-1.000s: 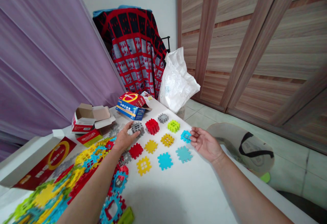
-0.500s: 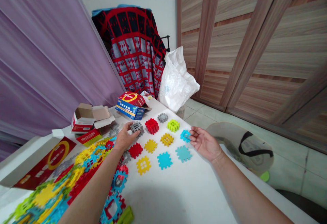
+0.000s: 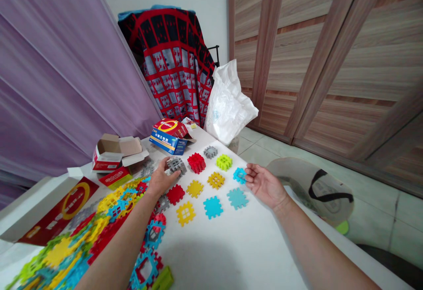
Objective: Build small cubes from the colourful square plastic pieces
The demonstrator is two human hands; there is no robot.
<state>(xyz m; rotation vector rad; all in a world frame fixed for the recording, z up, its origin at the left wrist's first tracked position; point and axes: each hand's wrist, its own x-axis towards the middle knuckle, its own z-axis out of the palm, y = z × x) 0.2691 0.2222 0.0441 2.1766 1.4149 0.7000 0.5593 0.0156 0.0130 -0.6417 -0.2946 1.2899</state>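
Grey cube (image 3: 176, 165) is clasped between thumb and fingers of left hand (image 3: 159, 180), on table (image 3: 231, 246) just beside red cube (image 3: 196, 162). Blue piece (image 3: 239, 175) is touched by fingertips of half-curled right hand (image 3: 264, 185); a pinch cannot be confirmed

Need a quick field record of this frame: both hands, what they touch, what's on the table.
left hand: fingers closed on grey interlocking plastic cube
right hand: palm up, fingertips at small blue plastic grid tile; grip unclear
between hands: red plastic cube, green grid tile, yellow flat tile, all apart, in rows
beside left arm: heap of mixed coloured tiles
far edge: blue-and-red cardboard box, open carton
surface: white table
behind: white plastic bag
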